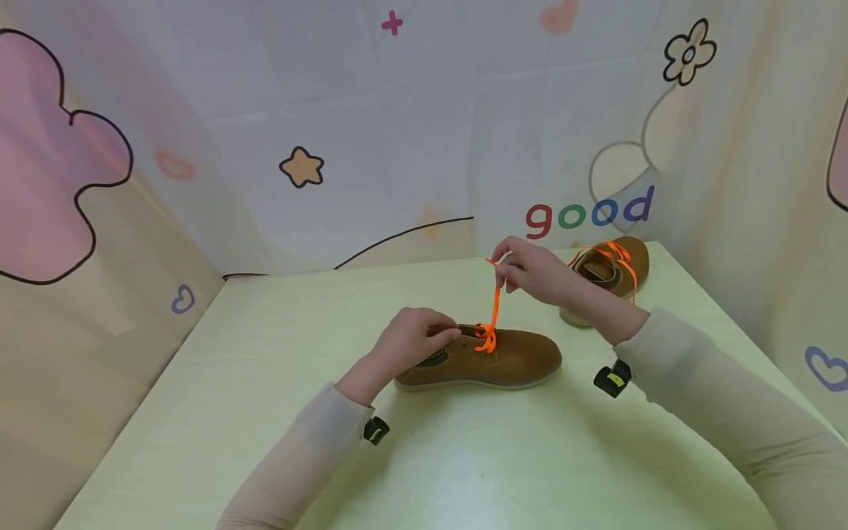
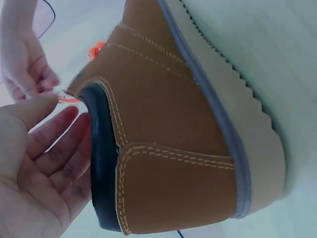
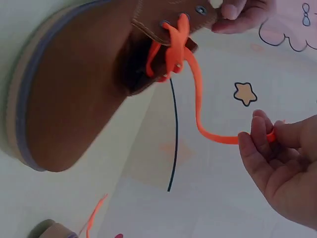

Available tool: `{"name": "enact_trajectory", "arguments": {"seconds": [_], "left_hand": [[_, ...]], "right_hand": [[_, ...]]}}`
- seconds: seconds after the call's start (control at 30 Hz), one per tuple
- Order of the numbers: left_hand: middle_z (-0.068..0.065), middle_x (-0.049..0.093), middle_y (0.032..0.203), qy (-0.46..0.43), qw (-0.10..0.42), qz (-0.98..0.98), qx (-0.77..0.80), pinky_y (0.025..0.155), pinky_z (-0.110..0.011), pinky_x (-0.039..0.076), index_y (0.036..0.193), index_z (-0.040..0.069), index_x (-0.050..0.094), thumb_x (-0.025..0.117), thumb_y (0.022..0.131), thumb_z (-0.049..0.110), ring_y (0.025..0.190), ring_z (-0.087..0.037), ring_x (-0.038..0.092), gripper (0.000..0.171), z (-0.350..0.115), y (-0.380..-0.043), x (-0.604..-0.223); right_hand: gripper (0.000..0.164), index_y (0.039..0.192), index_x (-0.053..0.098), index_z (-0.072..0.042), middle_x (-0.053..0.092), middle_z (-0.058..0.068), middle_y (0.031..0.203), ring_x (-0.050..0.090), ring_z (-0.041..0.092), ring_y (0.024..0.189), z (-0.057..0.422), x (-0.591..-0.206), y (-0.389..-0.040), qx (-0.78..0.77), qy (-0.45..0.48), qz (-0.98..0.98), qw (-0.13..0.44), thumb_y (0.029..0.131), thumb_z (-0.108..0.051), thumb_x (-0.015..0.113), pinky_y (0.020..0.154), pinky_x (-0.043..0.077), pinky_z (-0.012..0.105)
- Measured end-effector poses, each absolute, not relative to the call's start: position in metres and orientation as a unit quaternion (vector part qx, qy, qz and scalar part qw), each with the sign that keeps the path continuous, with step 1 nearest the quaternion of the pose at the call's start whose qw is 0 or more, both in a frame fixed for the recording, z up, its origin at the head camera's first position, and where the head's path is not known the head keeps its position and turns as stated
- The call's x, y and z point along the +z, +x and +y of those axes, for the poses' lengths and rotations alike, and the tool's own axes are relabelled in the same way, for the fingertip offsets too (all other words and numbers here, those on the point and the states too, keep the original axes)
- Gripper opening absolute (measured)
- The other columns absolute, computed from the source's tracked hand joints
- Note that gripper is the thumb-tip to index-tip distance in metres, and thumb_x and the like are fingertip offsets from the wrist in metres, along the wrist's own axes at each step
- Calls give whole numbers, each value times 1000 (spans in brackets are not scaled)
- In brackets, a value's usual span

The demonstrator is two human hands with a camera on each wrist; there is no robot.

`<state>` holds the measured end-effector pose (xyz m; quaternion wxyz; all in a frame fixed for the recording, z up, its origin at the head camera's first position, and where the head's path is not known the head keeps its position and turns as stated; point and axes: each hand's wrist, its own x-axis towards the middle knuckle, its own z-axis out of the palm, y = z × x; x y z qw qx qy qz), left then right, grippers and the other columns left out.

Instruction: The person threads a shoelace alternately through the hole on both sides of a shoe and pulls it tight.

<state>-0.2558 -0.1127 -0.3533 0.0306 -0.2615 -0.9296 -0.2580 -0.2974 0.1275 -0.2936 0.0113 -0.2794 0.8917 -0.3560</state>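
A brown shoe (image 1: 523,359) with a pale sole stands on the table, toe to the right. Its orange lace (image 1: 495,305) passes through the front eyelets and rises to my right hand (image 1: 530,271). Thumb and fingers of that hand pinch the lace near its end, above the shoe; in the right wrist view the lace (image 3: 199,99) hangs in a slack curve. My left hand (image 1: 414,335) is at the shoe's opening, thumb and fingers pinching the upper edge of the eyelet flap. The dark collar (image 2: 101,158) lies beside its fingers in the left wrist view.
A second brown shoe (image 1: 632,258) with loose orange laces lies at the back right of the pale green table (image 1: 278,331), behind my right forearm. Printed curtains (image 1: 371,147) hang behind and at both sides. Each wrist wears a small black camera strap (image 1: 612,378).
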Motion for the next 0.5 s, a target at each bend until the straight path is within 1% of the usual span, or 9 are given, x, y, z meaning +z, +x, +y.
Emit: {"name": "enact_trajectory", "arguments": {"seconds": [0.1,0.13,0.2,0.33,0.43,0.5], "left_hand": [[-5,79,94,-273,12,-929,-251,76,-26,55,104,8,80,71,97,19,80,-14,66,16,-113,-251,-352],[-5,79,94,-276,9,-928,-250,75,-25,55,104,7,80,72,96,17,79,-14,65,15,-112,-250,-352],[-6,78,94,-282,11,-926,-251,75,-23,54,103,6,79,72,96,14,79,-13,65,13,-112,-249,-353],[-8,78,92,-293,23,-921,-255,73,-21,54,102,5,79,72,95,11,76,-13,64,12,-111,-248,-356],[-8,78,92,-303,37,-918,-252,71,-19,53,101,4,79,73,94,11,75,-13,63,12,-111,-248,-359],[-9,79,94,-314,47,-915,-250,71,-19,53,101,4,80,73,94,11,76,-14,65,12,-112,-248,-360]], "right_hand": [[8,105,66,-1,74,12,92,65,19,81,124,-310,-293,-280,-336,899,-10,100,-2,60,78,57,36],[7,101,69,-3,74,10,91,64,20,81,122,-316,-292,-261,-355,898,-15,99,-1,62,78,56,36],[9,96,72,-5,75,8,92,65,20,83,118,-326,-291,-233,-381,895,-17,96,0,65,80,57,37],[11,93,75,-7,72,6,91,64,19,84,110,-342,-289,-207,-413,887,-16,93,1,68,83,57,37],[10,94,77,-7,71,5,90,64,17,83,106,-349,-288,-209,-428,879,-16,93,0,70,82,57,35],[10,95,78,-7,70,4,89,63,15,83,104,-352,-288,-218,-431,875,-11,93,-1,71,82,56,33]]}}
